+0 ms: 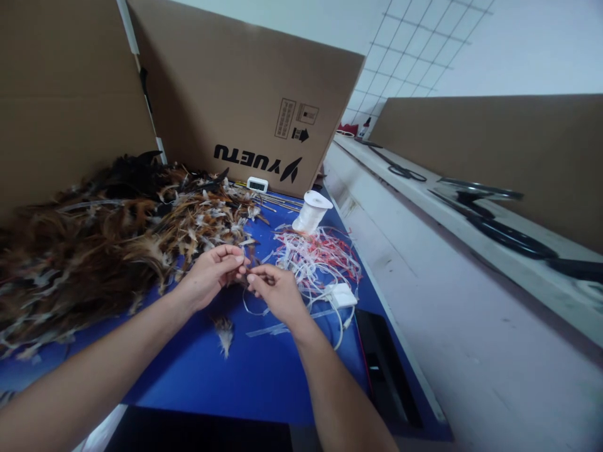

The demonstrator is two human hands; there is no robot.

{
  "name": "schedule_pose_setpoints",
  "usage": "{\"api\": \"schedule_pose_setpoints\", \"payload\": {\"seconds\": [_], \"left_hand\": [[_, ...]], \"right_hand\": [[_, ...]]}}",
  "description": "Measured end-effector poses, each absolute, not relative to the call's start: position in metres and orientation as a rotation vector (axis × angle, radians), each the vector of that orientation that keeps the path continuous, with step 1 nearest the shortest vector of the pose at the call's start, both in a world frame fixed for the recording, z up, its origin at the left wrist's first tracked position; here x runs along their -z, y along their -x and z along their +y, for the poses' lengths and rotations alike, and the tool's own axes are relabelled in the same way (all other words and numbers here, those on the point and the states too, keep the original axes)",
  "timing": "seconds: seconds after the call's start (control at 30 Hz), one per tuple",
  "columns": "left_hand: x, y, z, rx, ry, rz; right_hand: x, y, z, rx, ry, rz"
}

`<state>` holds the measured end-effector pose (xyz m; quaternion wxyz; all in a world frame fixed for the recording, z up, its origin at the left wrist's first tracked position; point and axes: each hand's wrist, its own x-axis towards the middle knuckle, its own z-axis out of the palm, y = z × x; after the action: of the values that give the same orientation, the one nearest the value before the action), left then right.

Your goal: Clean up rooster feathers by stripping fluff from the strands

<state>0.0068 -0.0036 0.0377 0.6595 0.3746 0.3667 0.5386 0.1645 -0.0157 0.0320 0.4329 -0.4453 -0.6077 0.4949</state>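
My left hand (220, 270) and my right hand (274, 285) meet over the middle of the blue tabletop (264, 389). Both are closed in a pinch, fingertips almost touching. Between them shows a small brown feather (251, 260), partly hidden by the fingers; which hand bears it is hard to tell. A thin clear strand loops down below the right fingers. One loose feather (225, 334) lies on the blue surface just under my hands. To the left spreads a large heap of brown and black feathers (117, 238).
A white spool (311, 212) stands behind a tangle of white and red strips (320, 254). Nearby are a white charger (343, 295) with its cable, a small white digital display (257, 184) and a black phone-like slab (389, 370). Cardboard (226, 81) walls the back; scissors (407, 172) lie on the right ledge.
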Motion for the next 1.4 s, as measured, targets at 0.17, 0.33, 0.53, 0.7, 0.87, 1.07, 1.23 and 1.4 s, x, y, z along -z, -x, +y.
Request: {"api": "schedule_pose_setpoints", "payload": {"seconds": [0.17, 0.33, 0.53, 0.7, 0.87, 1.07, 1.23, 1.4], "left_hand": [[-0.033, -0.003, -0.001, -1.235, -0.898, 0.853], [-0.029, 0.003, 0.002, -1.228, -1.026, 0.894], [-0.028, 0.007, 0.005, -1.203, -1.178, 1.018], [-0.026, 0.009, 0.005, -1.17, -1.368, 1.084], [-0.026, 0.012, 0.006, -1.13, -1.719, 1.177], [-0.028, 0.017, 0.009, -1.144, -2.114, 1.152], [-0.028, 0.02, 0.01, -1.232, -1.91, 1.238], [-0.025, 0.022, 0.018, -1.473, -1.351, 1.185]], "right_hand": [[-0.034, -0.167, -0.016, -1.23, 1.127, -1.543], [-0.035, -0.171, -0.015, -1.206, 1.124, -1.543], [-0.035, -0.176, -0.012, -1.119, 1.183, -1.537], [-0.034, -0.178, -0.011, -1.049, 1.188, -1.54], [-0.038, -0.179, -0.012, -1.042, 1.187, -1.539], [-0.04, -0.179, -0.014, -1.038, 1.18, -1.528], [-0.041, -0.178, -0.013, -1.008, 1.189, -1.487], [-0.036, -0.178, -0.011, -0.917, 1.224, -1.499]]}}
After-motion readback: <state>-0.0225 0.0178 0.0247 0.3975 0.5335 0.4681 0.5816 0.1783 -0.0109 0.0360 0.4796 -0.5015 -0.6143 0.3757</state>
